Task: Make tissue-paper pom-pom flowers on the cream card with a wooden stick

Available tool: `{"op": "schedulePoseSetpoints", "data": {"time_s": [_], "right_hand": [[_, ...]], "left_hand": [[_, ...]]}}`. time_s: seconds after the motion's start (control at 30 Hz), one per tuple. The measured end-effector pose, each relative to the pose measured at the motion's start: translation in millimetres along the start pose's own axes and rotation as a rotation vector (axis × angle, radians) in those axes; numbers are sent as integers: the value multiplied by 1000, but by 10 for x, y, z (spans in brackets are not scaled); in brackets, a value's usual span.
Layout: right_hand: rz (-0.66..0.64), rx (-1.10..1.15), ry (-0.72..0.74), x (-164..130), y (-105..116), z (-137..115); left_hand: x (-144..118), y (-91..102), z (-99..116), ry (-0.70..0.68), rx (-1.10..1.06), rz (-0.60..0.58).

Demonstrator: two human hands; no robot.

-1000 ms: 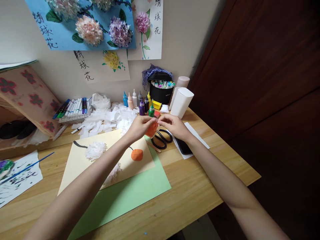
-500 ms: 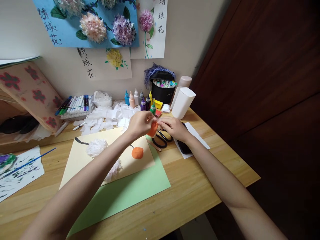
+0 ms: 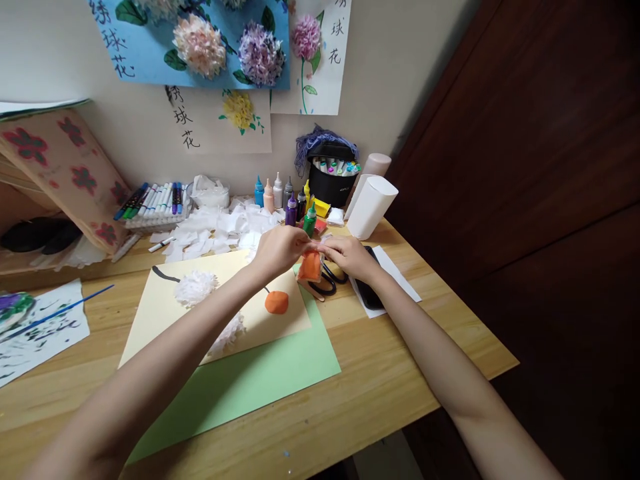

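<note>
Between my two hands hangs a small clear bag of orange clay [image 3: 310, 267], pinched at its top edge. My left hand [image 3: 281, 250] grips the bag's left corner with fingers closed. My right hand [image 3: 350, 255] pinches the other corner. Below and left lies a cream sheet [image 3: 165, 327] over a green sheet [image 3: 270, 380]. On the cream sheet are white ruffled paper flowers [image 3: 196, 288], one partly hidden by my left forearm, and a flattened orange clay lump [image 3: 277, 303]. Black-handled scissors [image 3: 327, 288] lie just behind the bag, partly covered.
Paint bottles [image 3: 291, 210] stand behind my hands, near a black marker case [image 3: 330, 183] and a white paper roll [image 3: 373, 207]. A phone [image 3: 367, 293] lies right. White paper scraps [image 3: 210, 230] spread at the back left. A blue brush [image 3: 65, 315] rests on painted paper.
The bag now hangs more squarely below my fingers, with more of its orange side showing. Both hands keep their pinch, and the camera view has shifted slightly.
</note>
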State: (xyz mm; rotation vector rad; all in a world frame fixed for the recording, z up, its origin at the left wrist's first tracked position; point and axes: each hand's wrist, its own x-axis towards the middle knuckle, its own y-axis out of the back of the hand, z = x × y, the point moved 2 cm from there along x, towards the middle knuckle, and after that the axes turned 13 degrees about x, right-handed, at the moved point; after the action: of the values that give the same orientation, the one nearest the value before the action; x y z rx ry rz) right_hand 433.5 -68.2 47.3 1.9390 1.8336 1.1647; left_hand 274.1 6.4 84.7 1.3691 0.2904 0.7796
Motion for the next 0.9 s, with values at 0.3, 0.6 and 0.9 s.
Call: {"op": "schedulePoseSetpoints", "data": {"time_s": [0.3,0.6,0.9], "right_hand": [[391,-164,-372,-74,68,367],[-186,-201,2,-284,-502,-565],[-354,-151,57,-524,-729,-598]], "left_hand": [[-1038,-240,-96,-132,151,-110],[-1519,-502,33,-208,360,-218],[-1651,-506,47,-157,253,-153]]}}
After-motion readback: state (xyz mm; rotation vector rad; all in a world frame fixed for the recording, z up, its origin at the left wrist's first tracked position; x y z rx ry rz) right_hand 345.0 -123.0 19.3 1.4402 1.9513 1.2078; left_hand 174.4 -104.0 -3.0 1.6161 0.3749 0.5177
